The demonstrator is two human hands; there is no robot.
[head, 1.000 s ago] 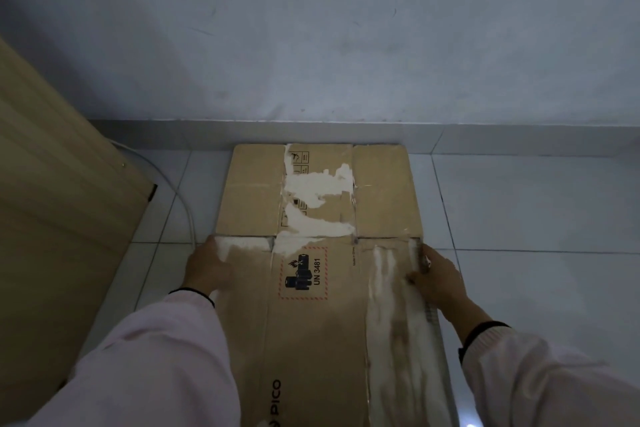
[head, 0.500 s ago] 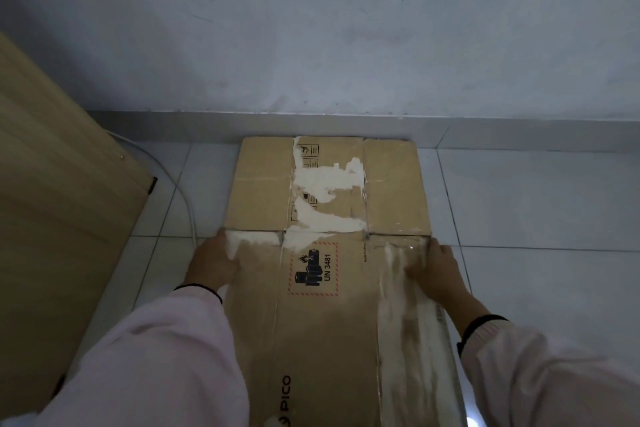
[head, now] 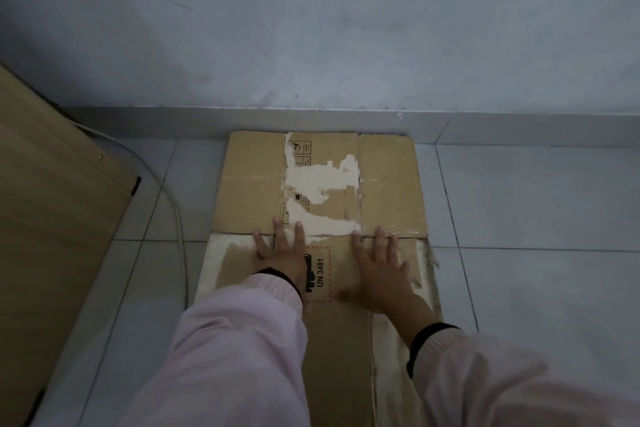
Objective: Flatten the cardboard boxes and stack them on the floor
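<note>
— How is the light?
— Dim and flat, with a cold blue-grey cast over the wall (head: 346,28) and the floor tiles (head: 536,201). No lamp shows; nothing throws a hard-edged shadow.

— Any shadow at all?
— A soft, broad darkening spreads across the far left of the wall. Low contrast mutes the brown of the flattened cardboard (head: 318,184).

— Glare?
— Only a faint pale sheen on the tiles at the near right.

— Sharpness?
— The right hand (head: 381,274) smears with motion blur; the left hand (head: 280,253) is crisper. The near sleeves (head: 235,357) look soft and grainy.

— Distortion?
— Wide-angle bowing bends the skirting (head: 485,125) toward the edges.
</note>
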